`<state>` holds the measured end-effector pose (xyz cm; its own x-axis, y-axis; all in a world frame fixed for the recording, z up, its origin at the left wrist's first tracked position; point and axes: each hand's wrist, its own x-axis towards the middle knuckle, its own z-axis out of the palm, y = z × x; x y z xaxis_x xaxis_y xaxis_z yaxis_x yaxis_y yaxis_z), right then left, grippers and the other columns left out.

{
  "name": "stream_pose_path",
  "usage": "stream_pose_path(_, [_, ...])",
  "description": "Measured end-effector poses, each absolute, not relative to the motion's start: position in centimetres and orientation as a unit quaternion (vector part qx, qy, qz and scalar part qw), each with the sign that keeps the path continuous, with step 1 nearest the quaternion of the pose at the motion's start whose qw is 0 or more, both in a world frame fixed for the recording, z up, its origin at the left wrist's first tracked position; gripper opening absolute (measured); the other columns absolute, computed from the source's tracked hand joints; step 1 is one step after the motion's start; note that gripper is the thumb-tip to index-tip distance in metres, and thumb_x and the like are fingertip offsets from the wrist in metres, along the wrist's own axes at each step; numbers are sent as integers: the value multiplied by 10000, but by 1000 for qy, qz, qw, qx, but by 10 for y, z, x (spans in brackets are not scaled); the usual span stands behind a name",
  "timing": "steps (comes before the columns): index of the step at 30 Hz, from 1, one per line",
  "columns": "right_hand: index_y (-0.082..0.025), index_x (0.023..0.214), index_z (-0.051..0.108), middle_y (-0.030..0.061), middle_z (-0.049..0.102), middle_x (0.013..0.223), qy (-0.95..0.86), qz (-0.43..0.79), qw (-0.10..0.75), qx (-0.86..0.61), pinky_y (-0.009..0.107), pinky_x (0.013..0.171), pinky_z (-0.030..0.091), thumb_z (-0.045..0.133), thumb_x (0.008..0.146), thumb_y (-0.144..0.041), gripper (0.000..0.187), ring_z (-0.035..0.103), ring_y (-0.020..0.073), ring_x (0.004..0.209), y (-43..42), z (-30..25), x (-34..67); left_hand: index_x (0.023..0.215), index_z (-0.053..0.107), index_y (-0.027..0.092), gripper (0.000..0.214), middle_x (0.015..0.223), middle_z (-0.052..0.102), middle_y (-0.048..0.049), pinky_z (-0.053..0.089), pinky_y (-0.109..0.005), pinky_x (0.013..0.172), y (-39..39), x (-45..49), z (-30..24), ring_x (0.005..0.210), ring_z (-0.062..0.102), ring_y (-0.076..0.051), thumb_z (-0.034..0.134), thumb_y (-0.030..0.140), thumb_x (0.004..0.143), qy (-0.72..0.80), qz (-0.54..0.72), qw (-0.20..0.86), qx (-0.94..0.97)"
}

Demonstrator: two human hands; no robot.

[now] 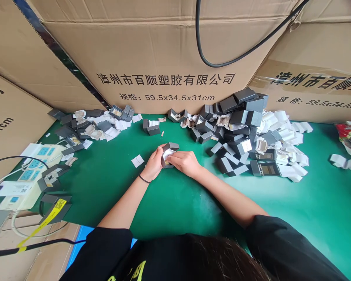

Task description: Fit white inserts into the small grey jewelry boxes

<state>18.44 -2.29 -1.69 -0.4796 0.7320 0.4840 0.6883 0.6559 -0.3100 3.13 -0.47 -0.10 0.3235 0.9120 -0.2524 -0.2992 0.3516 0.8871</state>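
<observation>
Both my hands meet over the middle of the green table [175, 195]. My left hand [153, 163] and my right hand [186, 161] are closed around one small open grey box [170, 148], with a white paper insert showing between the fingers. The box's lid stands up behind my fingertips. A black band sits on my left wrist. A small white card [137, 160] lies flat just left of my left hand.
A large heap of grey boxes and white inserts [245, 136] lies to the right, a smaller heap [90, 127] at the back left. Cardboard cartons [163, 58] wall the table. White power strips [32, 164] with cables sit at the left edge.
</observation>
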Motion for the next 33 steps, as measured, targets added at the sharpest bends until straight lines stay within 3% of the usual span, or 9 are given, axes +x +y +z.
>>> stream_pose_path(9, [-206, 940, 646, 4, 686, 821, -906, -25, 218, -361, 258, 519, 267, 396, 932, -180, 252, 565, 109, 690, -20, -5, 190, 1129, 567, 176, 403, 1067, 643, -69, 444, -274, 819, -5, 31, -1, 960, 582, -179, 494, 469, 862, 384, 436, 725, 371])
stream_pose_path(13, [-196, 960, 654, 15, 698, 882, -889, -39, 271, -368, 243, 566, 326, 385, 933, -187, 271, 573, 107, 704, -21, -7, 188, 1127, 557, 177, 410, 1094, 631, -78, 449, -286, 824, -5, 33, -3, 970, 581, -182, 491, 481, 860, 406, 467, 707, 344])
stream_pose_path(17, [-192, 990, 659, 29, 684, 857, -800, -47, 350, -484, 225, 575, 336, 387, 938, -245, 281, 583, 98, 733, -22, -10, 185, 1116, 544, 179, 399, 1011, 647, -67, 471, -281, 742, -3, 32, -7, 885, 603, -172, 465, 485, 872, 431, 466, 711, 304])
stream_pose_path(21, [-209, 1014, 655, 3, 633, 701, -766, -24, 329, -552, 241, 492, 256, 398, 938, -354, 304, 559, 80, 623, -21, -12, 183, 1062, 554, 188, 333, 938, 647, -35, 473, -241, 705, -1, 31, -7, 816, 604, -134, 490, 453, 871, 424, 457, 720, 305])
stream_pose_path(27, [-209, 894, 665, -9, 646, 690, -766, -16, 323, -555, 245, 497, 238, 393, 941, -332, 303, 576, 78, 639, -22, -15, 178, 941, 556, 176, 308, 815, 625, -5, 465, -213, 651, -3, 32, -5, 726, 592, -109, 529, 467, 842, 420, 457, 708, 337])
stream_pose_path(33, [-196, 894, 647, -9, 662, 726, -759, -33, 355, -544, 229, 512, 262, 392, 944, -315, 286, 580, 67, 634, -22, -18, 180, 978, 548, 183, 295, 817, 630, -11, 451, -222, 624, -3, 31, -1, 715, 591, -119, 466, 450, 881, 435, 437, 720, 320])
